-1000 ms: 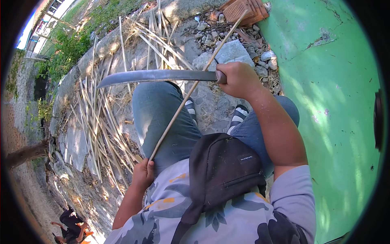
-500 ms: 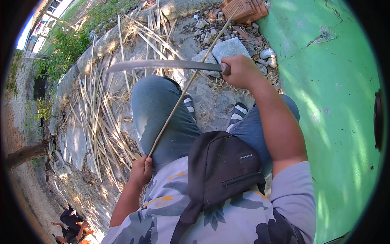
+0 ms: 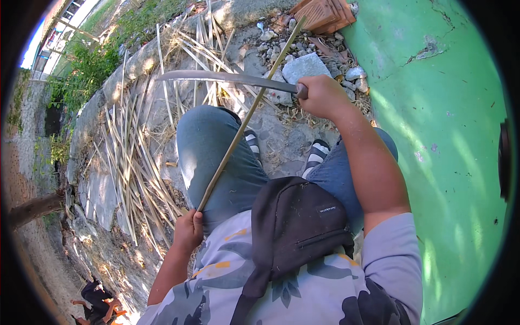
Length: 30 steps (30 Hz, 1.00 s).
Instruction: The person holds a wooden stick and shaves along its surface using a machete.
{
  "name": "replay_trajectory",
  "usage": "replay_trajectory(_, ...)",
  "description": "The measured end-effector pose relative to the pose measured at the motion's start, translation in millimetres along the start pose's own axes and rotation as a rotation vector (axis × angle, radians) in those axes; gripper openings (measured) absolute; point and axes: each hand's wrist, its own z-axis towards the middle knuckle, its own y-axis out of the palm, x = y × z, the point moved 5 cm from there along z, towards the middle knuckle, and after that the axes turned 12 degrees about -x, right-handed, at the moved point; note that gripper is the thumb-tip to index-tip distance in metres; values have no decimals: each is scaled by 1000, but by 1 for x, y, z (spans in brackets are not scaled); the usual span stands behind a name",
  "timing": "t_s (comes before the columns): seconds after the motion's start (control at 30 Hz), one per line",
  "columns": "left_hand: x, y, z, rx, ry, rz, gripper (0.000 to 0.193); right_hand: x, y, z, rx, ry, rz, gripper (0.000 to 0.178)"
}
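My left hand (image 3: 188, 230) is closed round the lower end of a long, thin bamboo strip (image 3: 232, 145), beside my left hip. From there the strip slants up and away to the right, past my left knee. In my right hand (image 3: 324, 98) is the handle of a machete (image 3: 216, 76), its long, slightly curved blade pointing left above my knees. Blade and strip cross in the picture near the blade's handle half; whether they touch I cannot tell.
Many split bamboo strips (image 3: 130, 168) lie heaped on the rough stone ground at my left. Ahead are a pale block (image 3: 306, 66), rubble and orange-brown clay tiles (image 3: 325, 15). A green floor (image 3: 433, 162) stretches along my right. Another person (image 3: 96, 300) is at the lower left.
The machete has moved slightly to the right along with my right hand. The strip has turned and shows a broader face. My left hand has stayed nearly in place.
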Motion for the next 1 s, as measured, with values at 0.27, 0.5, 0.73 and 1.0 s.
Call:
replay_trajectory(0.27,-5,8,-9,57,-15,51,47,-40,-11,-19,5,-100,-106,13)
replay_trajectory(0.5,-2,11,-4,135,28,135,48,4,-11,-7,22,28,-66,16)
replay_trajectory(0.73,-7,10,-5,93,0,130,47,-34,-3,-13,-27,-101,-125,15)
replay_trajectory(1.0,5,3,-6,86,6,113,47,17,-10,0,57,70,32,11)
